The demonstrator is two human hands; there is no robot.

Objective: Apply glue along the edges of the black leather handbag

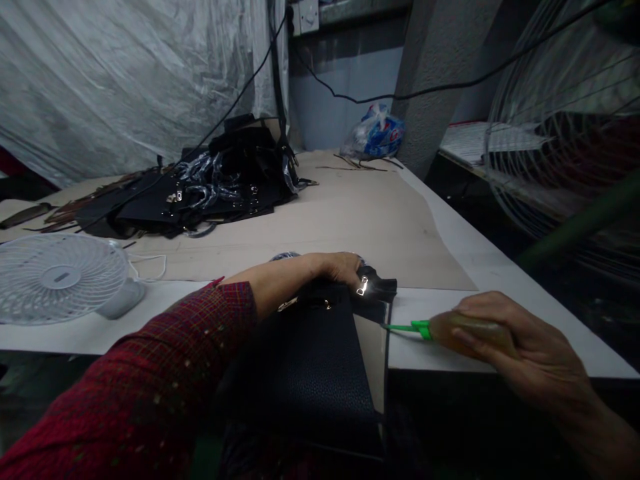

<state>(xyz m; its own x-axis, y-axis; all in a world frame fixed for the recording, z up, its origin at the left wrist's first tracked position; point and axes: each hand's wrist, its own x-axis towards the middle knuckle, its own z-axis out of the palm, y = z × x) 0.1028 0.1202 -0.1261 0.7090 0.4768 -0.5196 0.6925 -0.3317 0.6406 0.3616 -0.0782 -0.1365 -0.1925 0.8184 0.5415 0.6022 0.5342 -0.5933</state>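
- Head view: a black leather bag (310, 373) lies at the near edge of the worktable (500, 267), partly hanging over toward the person.
- The left hand (340, 267) is curled down over the bag's far top corner, fingers closed around the flap next to a shiny metal clasp (362, 287). It's pinning the thing in place.
- The right hand (520, 350) is wrapped shut around a small amber squeeze bottle (470, 333), with its green nozzle (407, 327) pointing left and the tip right at the bag's right edge, just below the clasp.
- Handling guess: the pebbled leather looks soft and floppy rather than stiff, not heavy and not fragile. Probably grippy enough. Best hold looks like the firmer top edge by the hardware, where the left hand sits.
- So the bag sits under the left hand and just left of the right hand, which doesn't touch it.
- Further back: a pile of black bag parts (215, 180), plus a white desk fan (60, 277) on the left.
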